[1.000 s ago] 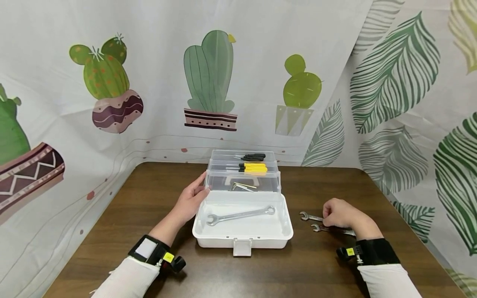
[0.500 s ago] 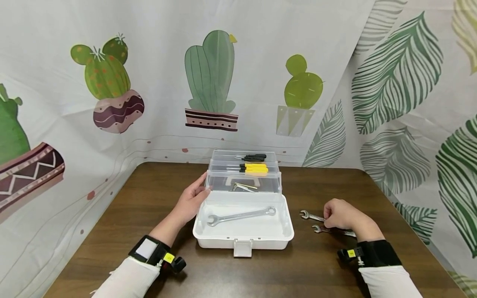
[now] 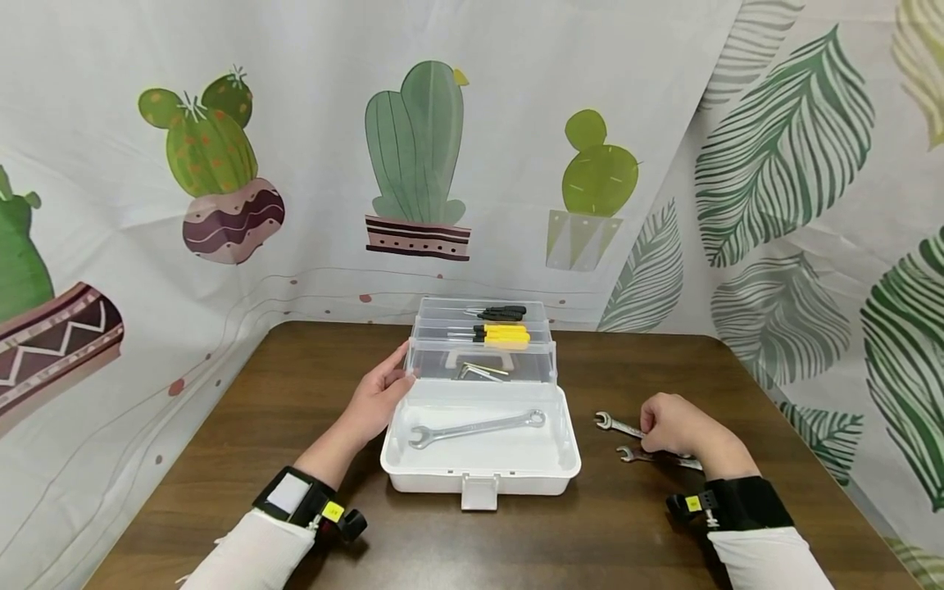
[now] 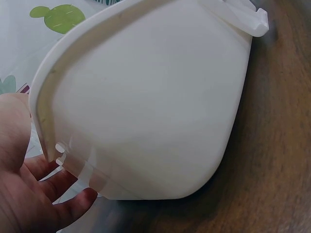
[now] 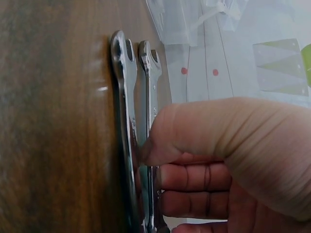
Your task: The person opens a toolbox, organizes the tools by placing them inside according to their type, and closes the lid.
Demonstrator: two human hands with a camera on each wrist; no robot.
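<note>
A white toolbox (image 3: 483, 483) stands with its lid raised and clear trays unfolded. My left hand (image 3: 378, 397) holds its left side at the hinge, thumb in front and fingers farther back. In the left wrist view those fingertips (image 4: 80, 201) lie at the box's (image 4: 146, 97) back corner. A large combination wrench (image 3: 478, 428) lies inside the box. To the right, my right hand (image 3: 678, 424) pinches the farther of two smaller wrenches (image 3: 618, 424) between thumb and fingers; its middle is hidden. The nearer wrench (image 3: 633, 453) lies beside it, partly under the hand.
Black-handled screwdrivers (image 3: 504, 312), yellow-handled screwdrivers (image 3: 505, 334) and several hex keys (image 3: 483, 372) lie in the clear trays. A latch (image 3: 479, 492) juts from the box's front. The brown table (image 3: 575, 541) meets a printed cloth backdrop (image 3: 516, 164).
The open end of the pinched wrench has shifted up slightly in the head view. Both hands otherwise keep their places, and the toolbox has not moved.
</note>
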